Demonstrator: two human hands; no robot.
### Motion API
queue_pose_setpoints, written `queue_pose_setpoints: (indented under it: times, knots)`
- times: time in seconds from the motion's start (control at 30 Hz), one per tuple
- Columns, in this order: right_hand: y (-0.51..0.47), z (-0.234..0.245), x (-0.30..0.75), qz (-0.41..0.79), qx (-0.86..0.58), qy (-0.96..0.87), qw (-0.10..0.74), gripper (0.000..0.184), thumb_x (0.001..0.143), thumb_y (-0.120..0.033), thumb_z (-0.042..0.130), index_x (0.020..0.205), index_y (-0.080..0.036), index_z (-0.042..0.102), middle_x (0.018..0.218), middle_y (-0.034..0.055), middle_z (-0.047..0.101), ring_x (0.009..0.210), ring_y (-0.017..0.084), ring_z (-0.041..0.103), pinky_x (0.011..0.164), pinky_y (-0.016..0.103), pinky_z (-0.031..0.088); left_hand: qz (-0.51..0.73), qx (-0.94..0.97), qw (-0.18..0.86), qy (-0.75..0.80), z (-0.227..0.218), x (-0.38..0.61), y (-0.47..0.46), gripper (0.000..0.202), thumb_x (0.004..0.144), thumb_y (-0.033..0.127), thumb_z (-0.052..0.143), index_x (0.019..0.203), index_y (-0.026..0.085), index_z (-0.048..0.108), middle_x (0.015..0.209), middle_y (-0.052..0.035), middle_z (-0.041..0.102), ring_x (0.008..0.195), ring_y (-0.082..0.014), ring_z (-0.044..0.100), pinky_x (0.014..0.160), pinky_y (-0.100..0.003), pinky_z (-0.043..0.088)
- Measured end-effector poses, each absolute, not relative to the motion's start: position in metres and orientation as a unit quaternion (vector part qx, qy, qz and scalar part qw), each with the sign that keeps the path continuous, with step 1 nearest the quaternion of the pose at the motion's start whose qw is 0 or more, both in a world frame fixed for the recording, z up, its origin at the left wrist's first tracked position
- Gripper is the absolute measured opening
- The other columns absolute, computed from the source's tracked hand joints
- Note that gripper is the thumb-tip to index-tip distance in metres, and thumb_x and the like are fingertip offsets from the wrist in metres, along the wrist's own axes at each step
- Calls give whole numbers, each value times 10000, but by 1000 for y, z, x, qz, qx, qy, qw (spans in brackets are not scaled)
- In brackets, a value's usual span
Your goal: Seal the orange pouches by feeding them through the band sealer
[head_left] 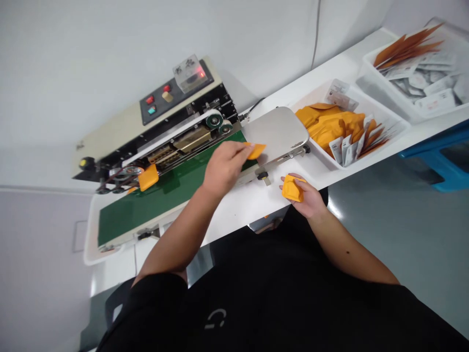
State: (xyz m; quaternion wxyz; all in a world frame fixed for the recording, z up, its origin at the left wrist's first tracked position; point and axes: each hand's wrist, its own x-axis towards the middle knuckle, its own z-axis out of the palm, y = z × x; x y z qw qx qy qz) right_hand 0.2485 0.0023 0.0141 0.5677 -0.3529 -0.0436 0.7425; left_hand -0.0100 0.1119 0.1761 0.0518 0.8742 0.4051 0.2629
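Observation:
My left hand (224, 165) is closed on an orange packet (257, 151), pinching it above the right end of the green conveyor belt (176, 195), beside the metal plate (278, 132). In my right hand (309, 200), in front of the table edge, rests a small stack of orange packets (293, 188), with fingers and thumb around it. The belt belongs to a band sealing machine (154, 117). At its left end another orange packet (148, 177) sticks out from the sealing band.
A white bin (395, 128) of orange and printed packets stands right of the plate. Farther right is a second bin (370, 80) with silvery packets. A white tray (91, 244) lies under the belt's left end. A blue stool (436, 156) stands beyond the table.

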Motion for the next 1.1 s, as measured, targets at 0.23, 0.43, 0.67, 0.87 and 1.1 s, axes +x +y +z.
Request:
queue_pose_setpoints:
  times: [0.23,0.43,0.67,0.87,1.1]
  knots:
    - [3,10,251,747,-357,-49,558,309,908,-289,812,1208,-259,746,1251,89,834,1027,248,819,968,426,692,271,862,-96,417,174,-43,159,371,1184,434,446,1255,257,764,1135,-79,768,1044,-226,694,910,-383,523]
    - [4,8,254,755,-355,-62,548,308,932,-319,808,1230,-285,734,1259,66,835,1010,246,824,976,443,681,267,848,-136,438,178,-43,168,429,1184,486,402,1205,261,767,1025,-80,713,977,-238,669,828,-379,512]
    - [4,12,254,755,-363,-52,543,300,931,-300,783,1226,-267,746,1255,75,836,1001,249,826,936,415,683,234,836,-160,469,181,-58,162,337,1156,362,441,1149,254,760,913,-87,637,987,-284,641,867,-420,527]
    - [2,12,254,756,-362,-58,542,277,940,-307,773,1214,-267,754,1260,81,834,1018,247,824,964,424,676,203,828,-180,491,190,-68,141,242,1073,331,621,1265,236,734,1076,-138,709,1085,-334,652,949,-485,518]
    - [-2,26,248,762,-350,-57,543,248,993,-421,756,1168,-248,779,1289,95,826,1068,260,816,980,407,669,194,929,-123,289,160,-12,40,302,1105,379,639,1373,251,697,1124,-103,791,998,-256,704,876,-415,523]
